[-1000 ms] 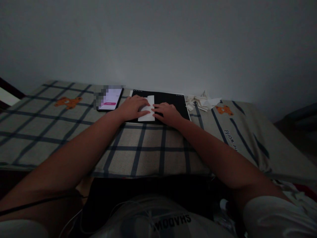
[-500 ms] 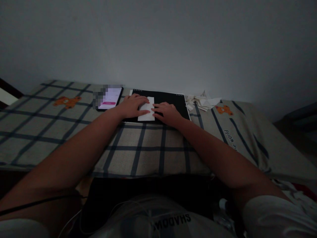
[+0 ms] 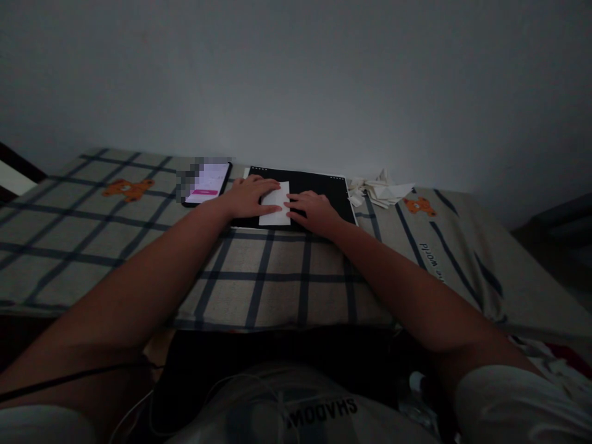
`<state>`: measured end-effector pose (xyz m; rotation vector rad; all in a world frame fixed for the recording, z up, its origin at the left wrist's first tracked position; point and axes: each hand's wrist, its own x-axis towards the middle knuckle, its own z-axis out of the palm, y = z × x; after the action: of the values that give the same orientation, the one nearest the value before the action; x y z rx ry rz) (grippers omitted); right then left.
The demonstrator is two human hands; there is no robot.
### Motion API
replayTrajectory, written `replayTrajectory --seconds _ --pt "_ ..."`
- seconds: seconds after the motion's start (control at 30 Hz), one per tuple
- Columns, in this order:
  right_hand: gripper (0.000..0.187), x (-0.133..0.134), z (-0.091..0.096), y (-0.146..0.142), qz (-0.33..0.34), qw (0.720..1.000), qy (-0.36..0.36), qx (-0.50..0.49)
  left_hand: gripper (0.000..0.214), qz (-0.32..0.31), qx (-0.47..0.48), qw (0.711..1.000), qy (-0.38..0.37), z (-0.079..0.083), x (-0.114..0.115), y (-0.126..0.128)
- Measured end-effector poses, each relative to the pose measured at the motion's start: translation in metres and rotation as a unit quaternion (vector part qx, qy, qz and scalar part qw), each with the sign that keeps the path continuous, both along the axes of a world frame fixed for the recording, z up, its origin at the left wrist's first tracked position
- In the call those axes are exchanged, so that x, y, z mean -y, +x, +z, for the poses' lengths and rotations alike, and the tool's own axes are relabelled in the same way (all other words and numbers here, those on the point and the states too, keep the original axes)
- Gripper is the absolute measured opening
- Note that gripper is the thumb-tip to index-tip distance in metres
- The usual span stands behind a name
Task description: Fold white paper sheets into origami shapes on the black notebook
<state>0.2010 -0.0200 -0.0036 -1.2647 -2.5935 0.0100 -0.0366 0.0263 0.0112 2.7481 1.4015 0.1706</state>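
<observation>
A small white sheet of paper (image 3: 281, 209) lies flat on a black pad with a white border (image 3: 333, 192). My left hand (image 3: 250, 197) rests across the left part of the paper, its fingers apart and pointing right. From the other side, my right hand (image 3: 314, 211) lies with spread fingers, the tips touching the paper's right edge. Both hands are open and press down rather than grip. The paper's left edge is partly hidden under my left hand.
A phone (image 3: 208, 185) with a lit, partly blurred screen lies left of the pad. Crumpled and folded white papers (image 3: 382, 190) lie to its right. Everything rests on a checked cloth (image 3: 282, 277) with bear prints, against a grey wall (image 3: 296, 86). A clear bottle (image 3: 417, 401) is below.
Hardly anything differs. The whole view has shifted very slightly, and both hands stay in place on the paper.
</observation>
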Motion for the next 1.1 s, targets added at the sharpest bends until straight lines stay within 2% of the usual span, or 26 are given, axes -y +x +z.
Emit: replayTrajectory --seconds 0.1,0.27,0.37,0.53,0.8,1.1 --pt "0.038 0.000 0.000 0.000 0.000 1.000 -0.001 -0.001 0.066 0.001 0.024 1.000 0.016 -0.002 0.002 0.003" --pt "0.038 0.000 0.000 0.000 -0.001 1.000 -0.001 0.003 0.039 0.039 0.084 0.993 0.066 -0.006 -0.004 0.014" --pt "0.038 0.000 0.000 0.000 0.000 1.000 -0.003 -0.002 0.033 0.059 0.095 0.990 0.087 -0.009 -0.010 0.019" --pt "0.039 -0.001 -0.001 0.001 0.001 1.000 -0.009 -0.009 0.030 0.046 0.085 0.992 0.082 -0.005 -0.009 0.017" --pt "0.039 0.000 -0.001 0.002 0.002 1.000 -0.004 -0.005 0.041 0.019 0.034 0.998 0.043 0.001 -0.006 0.006" --pt "0.038 -0.001 -0.003 0.002 0.002 1.000 0.004 -0.002 0.084 0.014 -0.033 0.999 -0.008 0.000 -0.003 0.000"
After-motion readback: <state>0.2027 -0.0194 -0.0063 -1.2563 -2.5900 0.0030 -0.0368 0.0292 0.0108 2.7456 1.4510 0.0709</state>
